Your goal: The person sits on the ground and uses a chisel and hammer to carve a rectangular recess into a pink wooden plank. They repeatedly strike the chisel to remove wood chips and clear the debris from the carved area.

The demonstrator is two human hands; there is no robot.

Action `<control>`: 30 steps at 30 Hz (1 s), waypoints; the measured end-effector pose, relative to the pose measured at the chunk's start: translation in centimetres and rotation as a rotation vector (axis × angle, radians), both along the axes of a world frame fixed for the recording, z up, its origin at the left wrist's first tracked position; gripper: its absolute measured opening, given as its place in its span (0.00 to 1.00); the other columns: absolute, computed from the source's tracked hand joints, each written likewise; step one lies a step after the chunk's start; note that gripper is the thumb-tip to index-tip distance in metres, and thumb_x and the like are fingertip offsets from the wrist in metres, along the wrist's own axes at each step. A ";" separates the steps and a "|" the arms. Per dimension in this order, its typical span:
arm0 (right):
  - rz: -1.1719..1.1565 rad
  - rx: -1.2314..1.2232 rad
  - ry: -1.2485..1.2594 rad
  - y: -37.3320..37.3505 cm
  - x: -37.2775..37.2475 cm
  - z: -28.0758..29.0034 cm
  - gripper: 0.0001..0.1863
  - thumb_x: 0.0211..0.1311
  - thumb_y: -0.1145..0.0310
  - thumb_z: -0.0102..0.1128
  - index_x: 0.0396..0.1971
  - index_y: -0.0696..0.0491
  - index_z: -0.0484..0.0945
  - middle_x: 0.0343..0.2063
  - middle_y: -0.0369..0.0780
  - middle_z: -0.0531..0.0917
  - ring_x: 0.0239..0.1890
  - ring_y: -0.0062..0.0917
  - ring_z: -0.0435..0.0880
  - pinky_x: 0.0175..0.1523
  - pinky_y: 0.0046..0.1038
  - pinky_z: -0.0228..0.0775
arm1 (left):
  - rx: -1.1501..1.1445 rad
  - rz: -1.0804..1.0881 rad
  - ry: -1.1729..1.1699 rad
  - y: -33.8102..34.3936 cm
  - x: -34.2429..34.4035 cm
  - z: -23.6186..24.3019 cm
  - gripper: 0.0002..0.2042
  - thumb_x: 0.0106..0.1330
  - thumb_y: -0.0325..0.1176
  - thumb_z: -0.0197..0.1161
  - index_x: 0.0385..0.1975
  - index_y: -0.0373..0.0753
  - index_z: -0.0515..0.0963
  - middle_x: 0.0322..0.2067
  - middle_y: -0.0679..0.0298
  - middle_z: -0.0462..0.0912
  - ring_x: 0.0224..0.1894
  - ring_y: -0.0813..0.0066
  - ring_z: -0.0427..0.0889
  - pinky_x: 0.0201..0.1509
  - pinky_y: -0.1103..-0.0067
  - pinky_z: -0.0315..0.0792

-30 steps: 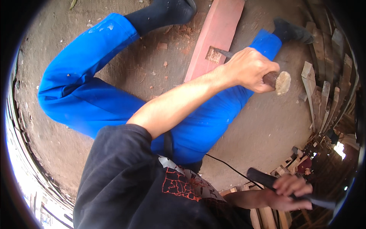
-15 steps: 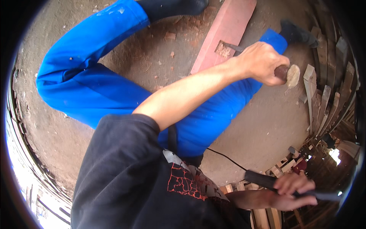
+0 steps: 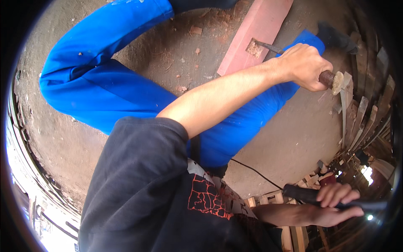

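Observation:
My left hand point(image 3: 308, 67) is closed round the wooden handle of a chisel point(image 3: 270, 47), whose butt end sticks out past my fist. The chisel's blade slants down to a rough rectangular recess point(image 3: 254, 48) cut in a reddish timber beam point(image 3: 238, 56). At the lower right my right hand point(image 3: 331, 206) grips a hammer by its black handle point(image 3: 300, 193). Its thumb lies stretched along the shaft. The hammer's head cannot be made out at the dark picture rim. My left forearm crosses over my blue-trousered leg point(image 3: 235, 138).
Wood chips point(image 3: 195, 30) lie scattered on the brown floor point(image 3: 289, 147) near the beam. Upright boards point(image 3: 360, 113) lean along the right side. Loose wood offcuts point(image 3: 310, 179) are piled behind my right arm. A black cord point(image 3: 252, 168) runs across the floor.
The whole view has shifted slightly, so beam, legs and chisel appear farther right. The chisel's tip stays at the recess. My right hand and the hammer appear farther right and slightly higher.

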State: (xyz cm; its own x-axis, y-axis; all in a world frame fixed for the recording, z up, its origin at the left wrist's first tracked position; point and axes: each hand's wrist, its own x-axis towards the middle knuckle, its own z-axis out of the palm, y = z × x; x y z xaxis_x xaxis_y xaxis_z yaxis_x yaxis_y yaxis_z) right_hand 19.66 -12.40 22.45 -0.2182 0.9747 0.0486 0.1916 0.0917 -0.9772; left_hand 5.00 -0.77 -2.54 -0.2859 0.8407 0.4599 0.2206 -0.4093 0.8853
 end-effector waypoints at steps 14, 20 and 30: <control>-0.075 0.002 0.017 1.6 1.1 -0.9 0.30 0.75 0.37 0.32 0.24 0.47 0.62 0.10 0.30 0.62 0.07 0.14 0.58 0.08 0.16 0.51 | -0.124 -0.086 0.041 0.5 -1.0 0.4 0.13 0.44 0.42 0.67 0.27 0.41 0.84 0.21 0.55 0.82 0.28 0.49 0.83 0.32 0.61 0.77; -0.302 -0.415 -0.414 0.7 -1.4 -8.6 0.30 0.75 0.38 0.35 0.24 0.50 0.62 0.10 0.33 0.61 0.08 0.15 0.59 0.12 0.19 0.55 | -0.125 -0.086 0.036 1.0 -0.3 0.0 0.12 0.45 0.43 0.66 0.25 0.43 0.84 0.22 0.54 0.83 0.30 0.49 0.84 0.35 0.60 0.78; -0.543 -0.574 -0.125 -0.5 2.1 -12.3 0.31 0.73 0.34 0.39 0.24 0.48 0.64 0.11 0.32 0.62 0.08 0.17 0.59 0.13 0.22 0.53 | -0.132 -0.121 0.075 2.2 -0.5 0.5 0.14 0.44 0.43 0.66 0.27 0.41 0.85 0.25 0.52 0.85 0.33 0.49 0.85 0.40 0.61 0.79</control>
